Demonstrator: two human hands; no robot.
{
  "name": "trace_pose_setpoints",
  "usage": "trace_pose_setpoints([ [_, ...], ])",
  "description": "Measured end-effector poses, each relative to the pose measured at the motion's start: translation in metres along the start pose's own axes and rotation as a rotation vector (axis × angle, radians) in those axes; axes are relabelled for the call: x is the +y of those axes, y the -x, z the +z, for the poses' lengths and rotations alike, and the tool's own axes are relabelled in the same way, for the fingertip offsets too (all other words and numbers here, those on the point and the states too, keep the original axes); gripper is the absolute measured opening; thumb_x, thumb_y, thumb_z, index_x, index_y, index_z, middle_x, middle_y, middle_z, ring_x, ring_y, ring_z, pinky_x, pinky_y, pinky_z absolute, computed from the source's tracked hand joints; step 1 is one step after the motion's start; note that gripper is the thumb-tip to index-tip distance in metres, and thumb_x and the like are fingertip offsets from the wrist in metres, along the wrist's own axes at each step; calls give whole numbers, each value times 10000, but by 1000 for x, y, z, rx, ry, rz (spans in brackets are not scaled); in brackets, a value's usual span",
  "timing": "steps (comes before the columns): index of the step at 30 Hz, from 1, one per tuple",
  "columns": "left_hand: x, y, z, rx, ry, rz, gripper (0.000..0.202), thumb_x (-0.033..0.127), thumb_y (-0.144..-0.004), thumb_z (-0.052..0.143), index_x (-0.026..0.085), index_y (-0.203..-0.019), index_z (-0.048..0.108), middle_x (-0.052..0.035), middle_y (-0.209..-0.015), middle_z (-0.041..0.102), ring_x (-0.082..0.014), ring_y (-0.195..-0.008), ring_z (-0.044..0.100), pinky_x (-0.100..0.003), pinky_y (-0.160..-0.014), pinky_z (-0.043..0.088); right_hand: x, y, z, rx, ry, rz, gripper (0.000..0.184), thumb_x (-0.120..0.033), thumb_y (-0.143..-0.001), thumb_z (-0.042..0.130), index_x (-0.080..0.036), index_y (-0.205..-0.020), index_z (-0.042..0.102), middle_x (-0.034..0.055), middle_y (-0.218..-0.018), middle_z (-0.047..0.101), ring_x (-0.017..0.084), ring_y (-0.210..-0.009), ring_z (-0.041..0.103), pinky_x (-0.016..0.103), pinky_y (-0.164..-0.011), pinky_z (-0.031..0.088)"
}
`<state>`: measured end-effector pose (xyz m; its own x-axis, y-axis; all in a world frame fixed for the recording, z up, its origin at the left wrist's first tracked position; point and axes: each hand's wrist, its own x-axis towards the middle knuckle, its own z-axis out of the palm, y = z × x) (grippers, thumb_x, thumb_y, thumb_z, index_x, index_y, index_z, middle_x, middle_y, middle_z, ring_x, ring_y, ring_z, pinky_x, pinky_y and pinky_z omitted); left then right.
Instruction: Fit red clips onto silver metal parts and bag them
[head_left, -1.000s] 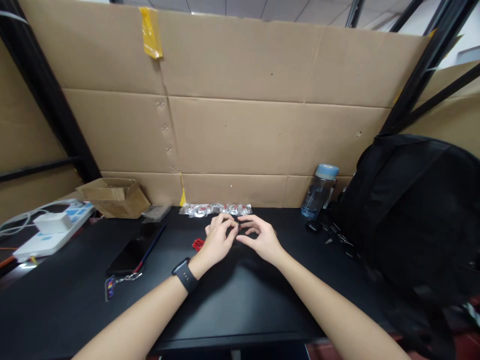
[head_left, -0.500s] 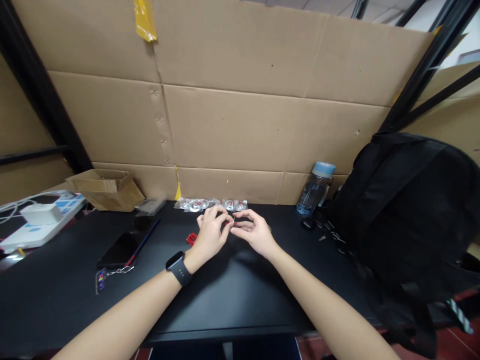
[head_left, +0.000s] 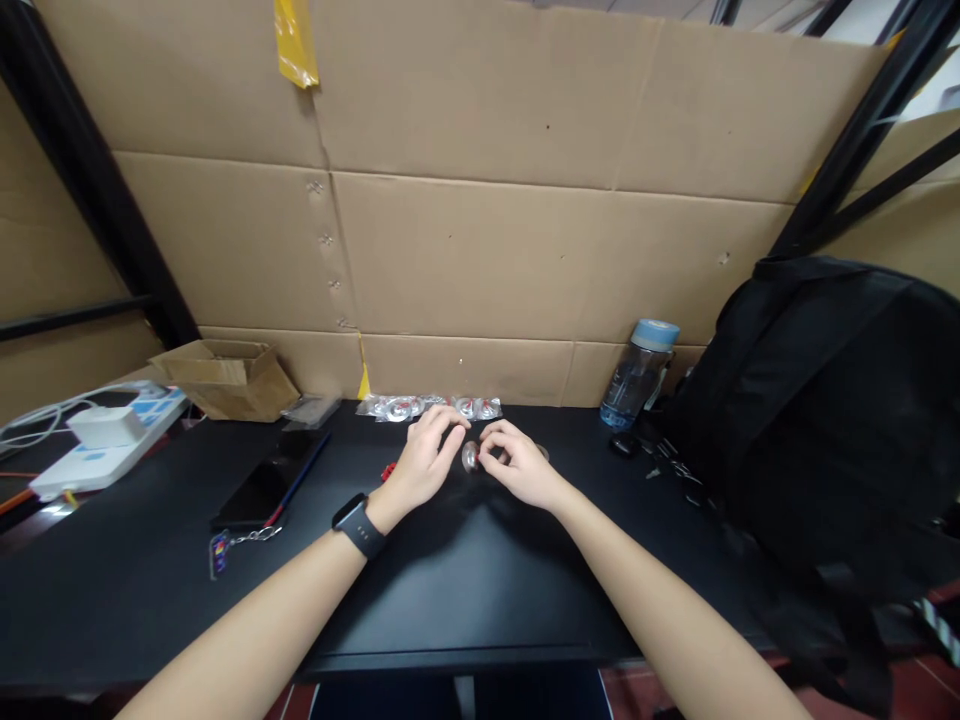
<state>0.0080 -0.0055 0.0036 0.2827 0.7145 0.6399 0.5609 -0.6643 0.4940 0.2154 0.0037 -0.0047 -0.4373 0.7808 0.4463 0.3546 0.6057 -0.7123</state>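
Note:
Between thumb and fingers of my right hand (head_left: 520, 468) is a small shiny round disc (head_left: 470, 457) with a bit of red at its edge; its kind is too small to make out. To its left, my left hand (head_left: 429, 455) is open, fingers stretched forward and thumb apart, not gripping the disc. A dark watch (head_left: 360, 525) is on the left wrist. Beside that hand lies a small red item (head_left: 388, 471), mostly covered by it. Several similar discs in clear packets (head_left: 401, 407) lie in a row behind the hands. Another round edge (head_left: 544, 452) peeks out behind my right hand.
A black phone (head_left: 271, 480) with a keychain and an open cardboard box (head_left: 232, 385) are at left, near a white power strip (head_left: 112, 450). At right stand a blue-lidded bottle (head_left: 639, 375) and a black backpack (head_left: 832, 430), with keys (head_left: 667, 465) beside them. Cardboard walls the back.
My left hand has come away from the right, its fingers opening. The disc now shows its round face at my right fingertips, where only a thin edge showed before. The view has shifted slightly.

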Motion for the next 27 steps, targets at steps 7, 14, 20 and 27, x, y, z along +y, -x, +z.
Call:
trace_pose_setpoints([
  [7,-12,2,0,-357,-137,92,234,476,-948,577,308,-1034,715,-30,-1207,650,-260,-1211,483,-458,-1051,345,0,0,-8,-68,106,-14,102,-212,-872,633,-189,-776,657,54,-1086,566,171,-955,587,271,-746,493],
  [14,-76,-7,-38,-317,-317,-84,186,276,-898,575,273,-983,740,-59,-1124,696,-281,-1150,544,-464,-1027,368,11,1,-28,-219,361,-17,100,-245,-879,640,-208,-804,695,66,-1039,635,225,-1004,592,396,-948,456],
  [20,-100,-3,-67,-604,-192,-198,154,372,-802,669,268,-850,772,-15,-949,771,-217,-929,668,-292,-884,452,39,4,-67,-208,457,104,303,-159,-775,688,-200,-1075,694,83,-1081,648,220,-990,631,351,-927,481],
  [27,-97,-2,-64,-701,-143,-211,108,304,-747,672,229,-759,748,-12,-820,766,-185,-763,684,-240,-755,473,58,5,-70,-262,530,176,402,-191,-744,733,-191,-1145,699,99,-1128,682,242,-1048,641,353,-963,469],
])
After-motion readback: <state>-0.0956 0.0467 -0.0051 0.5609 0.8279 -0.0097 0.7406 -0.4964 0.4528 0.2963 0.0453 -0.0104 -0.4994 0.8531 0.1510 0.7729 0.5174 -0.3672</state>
